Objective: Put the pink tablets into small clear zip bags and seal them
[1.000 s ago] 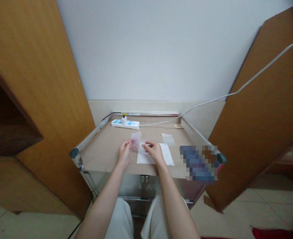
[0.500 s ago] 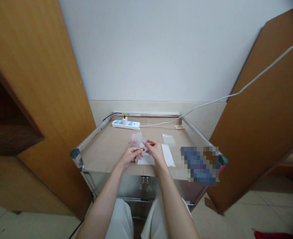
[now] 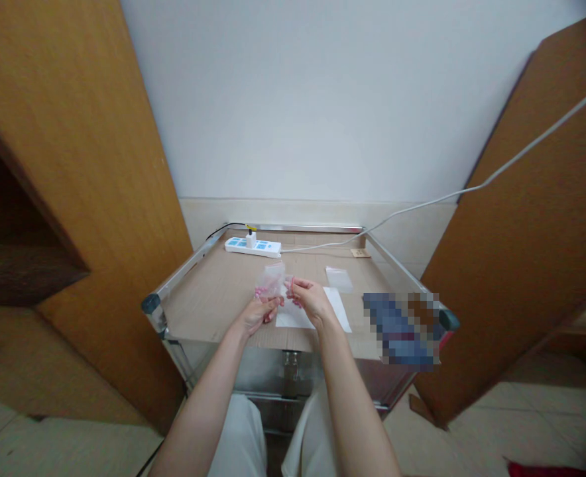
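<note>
Left hand (image 3: 259,315) pinching a clear plastic bag (image 3: 270,281) of pink bits, right hand (image 3: 313,301) just apart with a small pink piece (image 3: 292,286) held in its fingers, over a white paper sheet (image 3: 293,320) — and a second clear bag (image 3: 339,279) lies flat, untouched, far right.

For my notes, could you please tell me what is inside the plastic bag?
The plastic bag in the left hand holds small pink items; the hand covers its lower part.

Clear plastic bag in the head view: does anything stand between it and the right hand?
Nothing visible does. The clear plastic bag, held by the left hand, is right beside the right hand, with no object between them; the white paper sheet lies below both.
</note>
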